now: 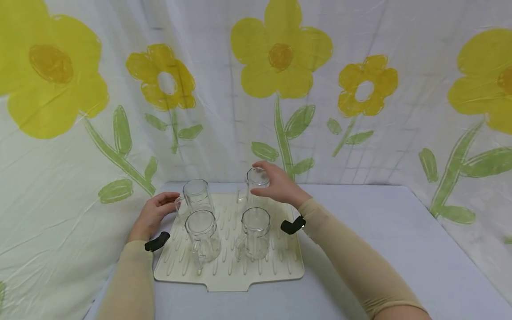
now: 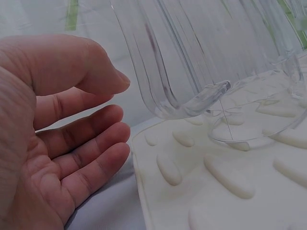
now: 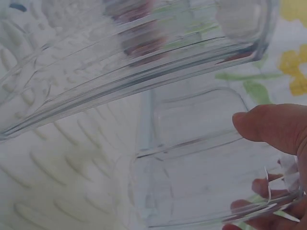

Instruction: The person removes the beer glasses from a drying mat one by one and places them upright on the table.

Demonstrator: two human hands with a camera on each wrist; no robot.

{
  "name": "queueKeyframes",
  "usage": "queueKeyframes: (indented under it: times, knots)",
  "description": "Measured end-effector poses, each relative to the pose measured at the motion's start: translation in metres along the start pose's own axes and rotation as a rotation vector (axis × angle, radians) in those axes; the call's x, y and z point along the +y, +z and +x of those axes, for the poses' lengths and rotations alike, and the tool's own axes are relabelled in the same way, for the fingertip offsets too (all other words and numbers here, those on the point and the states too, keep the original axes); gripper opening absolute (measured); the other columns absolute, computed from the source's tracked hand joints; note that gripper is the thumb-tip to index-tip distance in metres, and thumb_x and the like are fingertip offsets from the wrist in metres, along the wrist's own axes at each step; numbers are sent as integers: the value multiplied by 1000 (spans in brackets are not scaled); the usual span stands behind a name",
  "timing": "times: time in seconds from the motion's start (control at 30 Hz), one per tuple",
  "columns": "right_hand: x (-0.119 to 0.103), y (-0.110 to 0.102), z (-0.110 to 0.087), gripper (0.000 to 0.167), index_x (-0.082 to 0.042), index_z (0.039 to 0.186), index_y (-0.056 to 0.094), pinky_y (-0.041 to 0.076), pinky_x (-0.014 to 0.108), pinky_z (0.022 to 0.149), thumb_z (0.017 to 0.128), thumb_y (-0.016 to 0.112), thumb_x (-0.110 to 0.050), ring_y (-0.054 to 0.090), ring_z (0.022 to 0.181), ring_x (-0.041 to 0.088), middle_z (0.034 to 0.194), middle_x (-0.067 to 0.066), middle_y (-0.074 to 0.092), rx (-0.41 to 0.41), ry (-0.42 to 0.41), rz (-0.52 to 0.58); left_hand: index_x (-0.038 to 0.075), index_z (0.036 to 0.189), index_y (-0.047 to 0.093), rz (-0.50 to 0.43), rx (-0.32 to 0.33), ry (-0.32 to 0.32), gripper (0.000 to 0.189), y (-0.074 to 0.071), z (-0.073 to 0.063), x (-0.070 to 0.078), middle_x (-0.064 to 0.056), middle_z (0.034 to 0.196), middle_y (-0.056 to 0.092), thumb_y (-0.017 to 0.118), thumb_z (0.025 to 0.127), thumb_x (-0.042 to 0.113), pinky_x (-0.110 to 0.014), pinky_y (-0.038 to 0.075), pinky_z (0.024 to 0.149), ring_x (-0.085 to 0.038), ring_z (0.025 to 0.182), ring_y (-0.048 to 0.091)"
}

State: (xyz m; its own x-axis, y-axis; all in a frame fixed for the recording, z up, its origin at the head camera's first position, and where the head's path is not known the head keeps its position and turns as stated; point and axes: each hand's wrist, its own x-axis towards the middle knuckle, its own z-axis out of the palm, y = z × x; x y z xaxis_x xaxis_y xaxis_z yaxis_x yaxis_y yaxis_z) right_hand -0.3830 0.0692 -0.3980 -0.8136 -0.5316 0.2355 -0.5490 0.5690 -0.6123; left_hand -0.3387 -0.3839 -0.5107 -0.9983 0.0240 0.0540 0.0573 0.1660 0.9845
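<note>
Clear glass mugs stand on a cream ribbed draining tray (image 1: pixel 228 285). My right hand (image 1: pixel 282 184) grips the back right mug (image 1: pixel 256 177) near its rim, thumb on the near side and fingers around the far side. In the right wrist view that mug (image 3: pixel 201 187) stands between thumb and fingers. My left hand (image 1: pixel 154 214) is beside the handle of the back left mug (image 1: pixel 196 195). The left wrist view shows a small gap between its relaxed fingers (image 2: pixel 91 155) and the mug's handle (image 2: pixel 160 103).
A front left mug (image 1: pixel 204 229) and a front right mug (image 1: pixel 257 233) stand nearer me on the tray. The tray lies on a white-covered table (image 1: pixel 372 231). A curtain with yellow flowers (image 1: pixel 216 133) hangs behind the table and at its sides.
</note>
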Motion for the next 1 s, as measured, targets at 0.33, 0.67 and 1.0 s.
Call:
queueKeyframes:
  times: [0.33, 0.67, 1.0]
  knots:
    - [-25, -39, -12, 81, -24, 166, 48, 59, 52, 105, 98, 86, -43, 60, 140, 26, 167, 0, 54, 122, -64, 24, -6, 153, 57, 7, 8, -6, 53, -1, 1, -3, 20, 118, 74, 76, 107, 14, -14, 59, 96, 1, 111, 69]
    - [-52, -76, -38, 78, -27, 161, 54, 59, 50, 95, 93, 92, -36, 63, 133, 21, 159, -3, 60, 307, -142, 81, -7, 155, 56, 20, 6, -1, 56, 0, 0, -1, 18, 121, 72, 76, 107, 16, -13, 58, 96, 0, 113, 69]
    - [-64, -86, -76, 78, -30, 159, 56, 58, 47, 104, 91, 94, -31, 63, 136, 15, 151, -7, 65, 422, -171, 126, 4, 144, 68, -10, 23, 3, 39, 3, -2, 0, 18, 117, 74, 76, 106, 10, -13, 58, 95, -1, 110, 69]
